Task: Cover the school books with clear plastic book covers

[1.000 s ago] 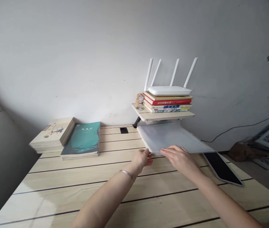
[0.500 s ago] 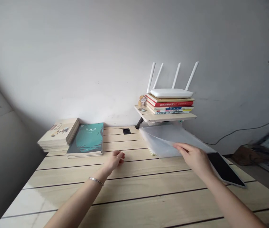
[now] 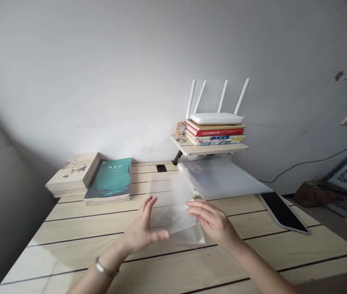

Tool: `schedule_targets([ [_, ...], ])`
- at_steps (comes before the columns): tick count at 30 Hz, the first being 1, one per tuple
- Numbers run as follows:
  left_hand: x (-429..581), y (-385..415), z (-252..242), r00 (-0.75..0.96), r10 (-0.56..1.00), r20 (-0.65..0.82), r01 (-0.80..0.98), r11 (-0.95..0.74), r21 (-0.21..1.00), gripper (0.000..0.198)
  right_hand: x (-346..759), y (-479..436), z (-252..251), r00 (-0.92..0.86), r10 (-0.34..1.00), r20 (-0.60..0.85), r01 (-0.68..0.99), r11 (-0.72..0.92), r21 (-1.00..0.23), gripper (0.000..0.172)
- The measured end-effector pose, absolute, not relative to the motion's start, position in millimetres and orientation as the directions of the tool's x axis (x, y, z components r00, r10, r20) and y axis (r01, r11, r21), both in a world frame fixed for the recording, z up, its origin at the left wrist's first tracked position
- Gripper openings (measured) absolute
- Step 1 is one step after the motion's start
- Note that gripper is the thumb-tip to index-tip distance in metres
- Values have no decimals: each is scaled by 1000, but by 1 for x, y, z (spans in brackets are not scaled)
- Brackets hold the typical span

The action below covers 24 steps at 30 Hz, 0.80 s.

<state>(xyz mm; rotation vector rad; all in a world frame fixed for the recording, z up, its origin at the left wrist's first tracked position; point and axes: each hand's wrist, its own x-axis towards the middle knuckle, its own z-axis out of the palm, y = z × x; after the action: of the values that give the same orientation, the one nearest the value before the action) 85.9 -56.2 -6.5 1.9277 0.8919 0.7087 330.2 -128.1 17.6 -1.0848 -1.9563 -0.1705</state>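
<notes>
currently left hand [image 3: 141, 230] fingers spread beside translucent plastic sheet [image 3: 181, 210], right hand [image 3: 214, 220] fingers pressed to its edge

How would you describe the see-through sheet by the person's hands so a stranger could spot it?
On the striped wooden desk, find the wall shelf with a white router. Below it lies a large frosted folder. Nearer, between the person's left hand and right hand, is a smaller translucent sheet, raised off the desk, unlike the folder.
</notes>
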Motion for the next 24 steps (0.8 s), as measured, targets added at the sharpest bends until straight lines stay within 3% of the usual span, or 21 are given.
schedule_targets([
  [1, 84, -65, -10, 580, 792, 191, 360, -459, 812, 97, 321, -126, 19, -266, 617, 740, 723, 636, -270, 23],
  [3, 83, -77, -21, 548, 794, 264, 425, -536, 730, 80, 304, -123, 21, -308, 606, 734, 670, 686, -284, 25],
  [6, 82, -83, -34, 499, 818, 285, 377, -501, 779, 52, 286, -119, 14, -249, 655, 713, 622, 673, -400, 30],
  [8, 81, -83, -37, 428, 863, 267, 307, -417, 855, 42, 287, -117, 1, -29, 743, 669, 614, 541, -575, 36],
  [11, 79, -84, -33, 266, 945, 189, 160, -236, 958, 45, 303, -115, -23, 398, 833, 384, 458, 183, -870, 44],
  [13, 78, -85, -29, 181, 979, 98, 4, -101, 995, 59, 316, -115, -36, 509, 857, 84, 242, -48, -969, 46],
  [15, 78, -87, -27, 144, 990, 11, -129, 7, 992, 71, 322, -116, -43, 469, 875, -118, 39, -154, -987, 42],
  [18, 79, -88, -27, 139, 989, -44, -198, 71, 978, 76, 320, -116, -42, 373, 904, -210, -136, -170, -976, 36],
  [24, 81, -89, -36, 164, 986, 6, -171, 22, 985, 75, 306, -98, -33, 458, 862, -218, -68, -211, -975, 38],
])
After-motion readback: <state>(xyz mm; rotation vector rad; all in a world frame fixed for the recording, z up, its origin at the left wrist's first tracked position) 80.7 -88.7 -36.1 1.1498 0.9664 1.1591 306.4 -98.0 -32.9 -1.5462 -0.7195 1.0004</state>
